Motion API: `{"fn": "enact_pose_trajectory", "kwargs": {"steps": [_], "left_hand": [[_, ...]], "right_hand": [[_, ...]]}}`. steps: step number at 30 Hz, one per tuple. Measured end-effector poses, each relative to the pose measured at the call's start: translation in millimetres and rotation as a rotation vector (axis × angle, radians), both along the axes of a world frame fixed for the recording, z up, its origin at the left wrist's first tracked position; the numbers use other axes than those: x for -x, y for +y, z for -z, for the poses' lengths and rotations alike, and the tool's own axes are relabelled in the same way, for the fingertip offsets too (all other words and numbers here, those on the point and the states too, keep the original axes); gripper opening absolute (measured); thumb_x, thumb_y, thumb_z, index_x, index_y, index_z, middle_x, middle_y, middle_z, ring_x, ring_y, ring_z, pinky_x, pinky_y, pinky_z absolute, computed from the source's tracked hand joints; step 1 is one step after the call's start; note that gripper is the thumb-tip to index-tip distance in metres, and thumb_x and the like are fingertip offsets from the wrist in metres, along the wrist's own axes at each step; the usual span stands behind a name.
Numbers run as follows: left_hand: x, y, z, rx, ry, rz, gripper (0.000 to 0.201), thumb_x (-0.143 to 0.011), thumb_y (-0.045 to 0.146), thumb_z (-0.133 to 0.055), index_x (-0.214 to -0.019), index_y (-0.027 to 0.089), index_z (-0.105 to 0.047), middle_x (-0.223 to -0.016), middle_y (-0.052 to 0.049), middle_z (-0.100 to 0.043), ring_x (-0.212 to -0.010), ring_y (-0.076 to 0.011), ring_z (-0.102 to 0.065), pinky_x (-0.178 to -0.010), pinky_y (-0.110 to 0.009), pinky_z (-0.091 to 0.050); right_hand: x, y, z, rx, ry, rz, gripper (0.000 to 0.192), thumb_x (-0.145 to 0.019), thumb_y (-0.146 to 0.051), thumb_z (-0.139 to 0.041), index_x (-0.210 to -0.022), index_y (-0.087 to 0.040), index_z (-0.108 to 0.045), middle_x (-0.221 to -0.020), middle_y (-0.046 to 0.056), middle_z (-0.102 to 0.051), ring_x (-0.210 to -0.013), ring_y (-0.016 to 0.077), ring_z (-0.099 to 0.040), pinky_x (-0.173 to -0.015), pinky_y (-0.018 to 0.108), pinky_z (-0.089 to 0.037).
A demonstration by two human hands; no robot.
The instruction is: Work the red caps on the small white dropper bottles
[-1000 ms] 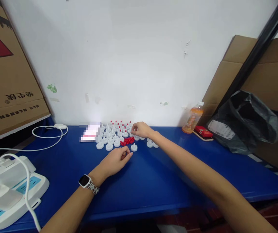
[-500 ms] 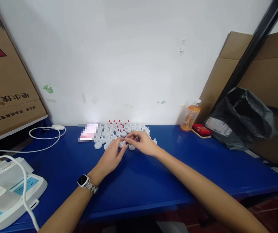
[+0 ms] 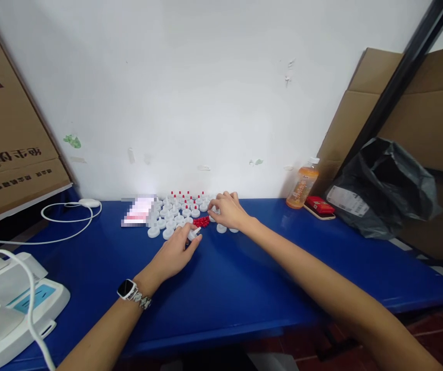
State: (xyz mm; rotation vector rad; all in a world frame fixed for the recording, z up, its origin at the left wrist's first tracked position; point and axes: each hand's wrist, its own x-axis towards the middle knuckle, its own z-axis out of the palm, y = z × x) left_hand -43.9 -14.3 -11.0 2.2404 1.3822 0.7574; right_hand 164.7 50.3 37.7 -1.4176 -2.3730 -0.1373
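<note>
Held cap: we find one white nozzle cap (image 3: 194, 234) in the left hand, at the near edge of the cluster, in front of the red tips (image 3: 201, 221).
Its axis: tilted; we read the spout as pointing up and to the right, away from the wrist. Spout end looks white.
Left hand (image 3: 174, 251): closed on that cap, thumb and fingers pinching its base.
Right hand (image 3: 226, 210): fingers bent down among caps at the cluster's right side; we cannot tell whether it grips one.
Red tips: a small loose heap between the two hands; too small for us to read each one's direction.
Standing caps (image 3: 168, 223): we see many on their broad bases, most with spouts upright, axes vertical.
Red-topped caps (image 3: 186, 211): several toward the back, red ends up.
Right-side caps (image 3: 222, 228): a few just below the right hand, partly covered by it.
Left wrist: we note a watch (image 3: 127, 289) on a metal band.
Table (image 3: 221, 288): blue, against a white wall (image 3: 213, 93).
Table, right: orange bottle (image 3: 301, 188), upright; red packet (image 3: 321, 205) and dark plastic bag (image 3: 386, 190) beyond.
Table, left: power strip (image 3: 56, 296) and white cable (image 3: 31, 304).
</note>
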Motion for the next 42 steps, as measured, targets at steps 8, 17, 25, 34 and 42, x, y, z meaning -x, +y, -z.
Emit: {"fn": "enact_pose_trajectory", "kwargs": {"steps": [8, 17, 25, 34, 42], "left_hand": [[1, 0, -2.0, 0.021, -0.001, -0.009, 0.042, -0.096, 0.056, -0.037, -0.12, 0.024, -0.049, -0.098, -0.005, -0.059, -0.08, -0.02, -0.056, -0.075, -0.035, -0.045], [3, 0, -1.5, -0.009, -0.032, 0.009, 0.041, -0.096, 0.054, -0.038, -0.118, 0.022, -0.049, -0.092, -0.004, -0.06, -0.078, -0.0195, -0.056, -0.073, -0.034, -0.045], [-1, -6, -9.5, -0.005, -0.097, 0.032, 0.037, -0.096, 0.052, -0.04, -0.111, 0.021, -0.051, -0.077, 0.001, -0.058, -0.067, -0.0169, -0.054, -0.066, -0.031, -0.041], [-3, -7, -11.2, -0.019, -0.121, 0.05, 0.033, -0.097, 0.049, -0.04, -0.108, 0.02, -0.05, -0.073, 0.001, -0.055, -0.066, -0.0167, -0.054, -0.062, -0.03, -0.039], [-3, -7, -7.5, -0.085, -0.136, 0.04, 0.029, -0.098, 0.046, -0.037, -0.107, 0.021, -0.048, -0.089, -0.004, -0.059, -0.084, -0.0213, -0.057, -0.075, -0.035, -0.045]], "right_hand": [[20, 36, 0.8, 0.12, -0.258, -0.019, 0.013, -0.076, -0.031, -0.071, -0.082, -0.02, -0.076, -0.097, 0.014, -0.067, -0.102, 0.0309, -0.048, -0.09, 0.044, -0.026], [12, 30, 3.7, 0.096, 0.092, -0.035, 0.015, -0.082, -0.03, -0.066, -0.075, -0.017, -0.07, -0.081, 0.008, -0.071, -0.092, 0.0243, -0.057, -0.091, 0.04, -0.034], [10, -19, 13.1, 0.35, 0.796, -0.28, 0.023, -0.084, -0.034, -0.065, -0.098, -0.016, -0.066, -0.072, 0.001, -0.068, -0.064, 0.0126, -0.061, -0.063, 0.024, -0.047], [41, -53, 22.8, 0.303, 1.153, -0.226, 0.024, -0.082, -0.042, -0.067, -0.082, -0.019, -0.062, -0.072, 0.002, -0.068, -0.066, 0.0157, -0.066, -0.064, 0.026, -0.051], [45, -62, 27.1, 0.149, 1.016, -0.12, 0.025, -0.087, -0.042, -0.06, -0.077, -0.02, -0.063, -0.073, 0.0, -0.065, -0.067, 0.0138, -0.058, -0.062, 0.025, -0.044]]}}
